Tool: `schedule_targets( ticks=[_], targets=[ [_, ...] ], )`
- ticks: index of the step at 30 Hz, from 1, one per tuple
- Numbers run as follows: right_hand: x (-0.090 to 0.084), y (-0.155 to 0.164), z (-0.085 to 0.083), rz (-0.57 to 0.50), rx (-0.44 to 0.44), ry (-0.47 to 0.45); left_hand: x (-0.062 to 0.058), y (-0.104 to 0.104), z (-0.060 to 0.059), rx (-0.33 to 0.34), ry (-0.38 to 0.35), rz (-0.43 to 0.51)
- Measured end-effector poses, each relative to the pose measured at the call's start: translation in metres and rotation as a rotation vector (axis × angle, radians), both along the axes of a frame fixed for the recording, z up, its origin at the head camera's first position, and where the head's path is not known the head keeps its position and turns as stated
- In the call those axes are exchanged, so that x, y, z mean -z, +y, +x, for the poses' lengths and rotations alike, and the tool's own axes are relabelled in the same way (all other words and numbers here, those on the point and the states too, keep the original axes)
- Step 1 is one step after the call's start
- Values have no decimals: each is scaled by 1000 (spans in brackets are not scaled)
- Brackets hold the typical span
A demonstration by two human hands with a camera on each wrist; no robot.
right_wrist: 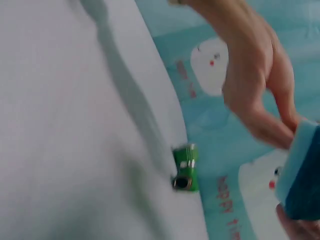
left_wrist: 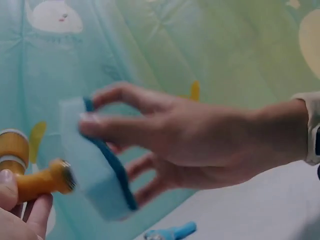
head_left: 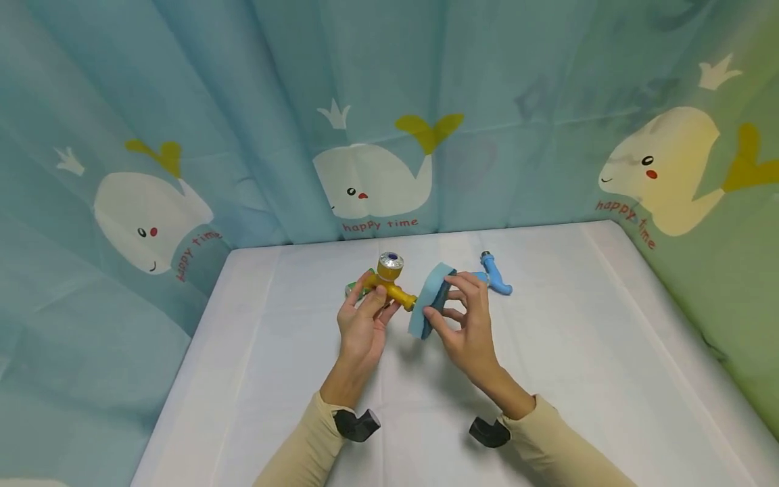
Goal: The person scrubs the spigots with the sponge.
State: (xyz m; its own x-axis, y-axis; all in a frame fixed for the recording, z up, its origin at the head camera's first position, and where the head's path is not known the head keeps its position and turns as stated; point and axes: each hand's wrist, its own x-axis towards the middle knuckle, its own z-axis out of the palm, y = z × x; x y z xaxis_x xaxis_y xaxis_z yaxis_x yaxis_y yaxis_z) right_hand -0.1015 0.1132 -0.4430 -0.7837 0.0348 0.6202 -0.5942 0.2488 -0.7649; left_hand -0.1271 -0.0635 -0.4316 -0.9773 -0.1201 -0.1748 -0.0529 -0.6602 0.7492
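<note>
My left hand (head_left: 360,335) holds a yellow tap (head_left: 398,295) with a silver-topped round knob. Its threaded end points right, toward the sponge. Between thumb and fingertips of my right hand (head_left: 473,335) is a two-layer sponge (head_left: 431,292), light blue on one face and dark blue on the other. The light face meets or nearly meets the tap's end; in the left wrist view the sponge (left_wrist: 92,162) is blurred and contact is hard to tell. Little of the tap shows in the right wrist view, where the sponge (right_wrist: 302,167) and left hand (right_wrist: 252,82) block it.
A light blue tap (head_left: 498,277) lies on the white table (head_left: 292,379) behind my right hand. Beyond my left hand sits a green pipe-like fitting (right_wrist: 185,167), partly hidden in the head view. A blue-green curtain (head_left: 243,81) with whale prints hangs along the table's far edge.
</note>
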Motion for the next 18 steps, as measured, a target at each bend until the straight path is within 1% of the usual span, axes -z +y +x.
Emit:
schedule_targets(
  ticks=[1, 3, 6, 7, 8, 10, 12, 13, 15, 17, 18],
  targets=[
    [0, 1, 0, 1, 15, -5, 0, 0, 0, -3, 11, -18],
    [2, 2, 0, -23, 13, 7, 1, 0, -1, -22, 34, -40],
    [3, 0, 3, -34, -30, 18, 2, 0, -3, -52, 49, -59],
    [8, 0, 1, -33, -37, 19, 3, 0, -3, -60, 56, -63],
    [9, 0, 0, -26, -33, 18, 3, 1, -4, -68, 59, -67],
    [11, 1, -2, -23, 14, -5, 2, 1, -4, -86, 64, -75],
    [11, 2, -2, -54, 46, -13, 2, 2, -5, -108, 70, -80],
    [10, 2, -3, -69, 45, -2, 2, 2, -5, -118, 74, -82],
    [9, 0, -2, -86, 17, 34, 1, 2, -6, -128, 74, -85],
    [10, 1, -1, -80, -9, 65, 2, 6, -5, -119, 66, -84],
    [11, 2, -1, -73, -5, 72, 2, 8, -5, -113, 62, -83]
  ],
)
